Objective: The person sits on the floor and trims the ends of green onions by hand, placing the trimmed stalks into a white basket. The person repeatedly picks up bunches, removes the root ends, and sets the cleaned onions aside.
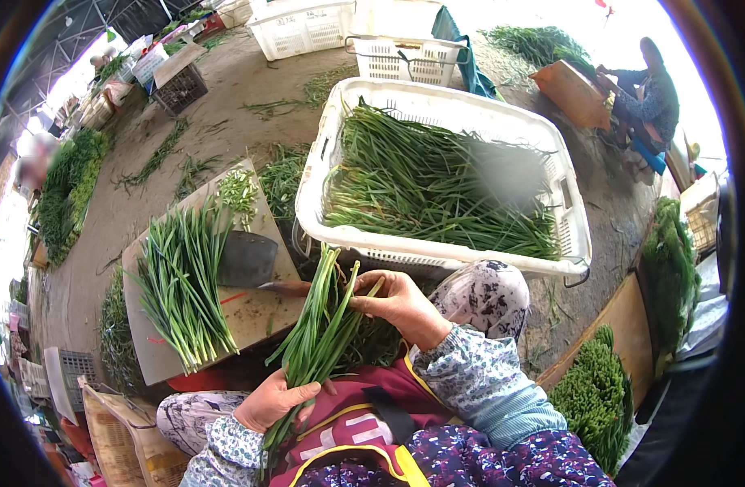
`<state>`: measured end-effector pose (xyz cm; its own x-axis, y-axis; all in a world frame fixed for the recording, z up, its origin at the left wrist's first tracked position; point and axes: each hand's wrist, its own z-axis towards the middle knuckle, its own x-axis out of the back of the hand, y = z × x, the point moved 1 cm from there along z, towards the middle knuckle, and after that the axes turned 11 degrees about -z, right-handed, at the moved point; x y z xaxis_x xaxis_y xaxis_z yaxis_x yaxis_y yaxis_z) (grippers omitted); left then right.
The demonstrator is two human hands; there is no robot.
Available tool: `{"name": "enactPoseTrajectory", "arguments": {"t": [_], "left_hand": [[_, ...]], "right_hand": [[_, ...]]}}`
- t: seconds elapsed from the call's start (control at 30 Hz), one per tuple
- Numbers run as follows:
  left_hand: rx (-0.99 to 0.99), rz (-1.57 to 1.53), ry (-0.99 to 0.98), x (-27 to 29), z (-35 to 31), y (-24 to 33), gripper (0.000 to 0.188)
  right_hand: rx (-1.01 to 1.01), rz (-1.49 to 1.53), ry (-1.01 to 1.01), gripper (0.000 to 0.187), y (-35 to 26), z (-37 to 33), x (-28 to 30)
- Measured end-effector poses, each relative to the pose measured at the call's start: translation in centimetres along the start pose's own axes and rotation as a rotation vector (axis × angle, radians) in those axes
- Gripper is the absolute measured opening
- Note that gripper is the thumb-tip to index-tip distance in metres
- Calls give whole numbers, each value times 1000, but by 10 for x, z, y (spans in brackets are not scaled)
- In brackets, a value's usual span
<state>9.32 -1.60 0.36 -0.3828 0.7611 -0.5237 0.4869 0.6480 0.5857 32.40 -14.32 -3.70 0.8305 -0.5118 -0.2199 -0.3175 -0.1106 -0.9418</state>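
You are in what looks like a vegetable sorting shed. The earthen floor [234, 75], littered with loose leaves, and the metal roof trusses [74, 34] suggest it. So does the produce: the bunch of long-leaved greens [317, 325] you hold, a white perforated crate [445, 247] of more, and a dark green heap [64, 195] at left. A co-worker [658, 99] sits beside another leafy pile [543, 45].

Greens [502, 183] at right in the white crate [437, 246] are blurred; the held bundle [320, 325] probably hides part of the cleaver handle [287, 287]; the left sleeve [226, 454] is cropped.
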Motion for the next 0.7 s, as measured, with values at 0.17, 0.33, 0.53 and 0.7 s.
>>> {"name": "enactPoseTrajectory", "arguments": {"t": [0.17, 0.33, 0.53, 0.7], "left_hand": [[-92, -1, 49, -3, -5, 0, 38], [-83, 7, 61, 3, -8, -8, 31], [-60, 14, 58, 0, -16, -5, 31], [-10, -52, 3, 8, -35, -6, 35]], "right_hand": [[43, 14, 68, 12, 15, 4, -2], [-7, -195, 80, 8, 7, 4, -1], [83, -299, 280, 8, 15, 13, 12], [189, -330, 564, 8, 30, 26, 45]]}}
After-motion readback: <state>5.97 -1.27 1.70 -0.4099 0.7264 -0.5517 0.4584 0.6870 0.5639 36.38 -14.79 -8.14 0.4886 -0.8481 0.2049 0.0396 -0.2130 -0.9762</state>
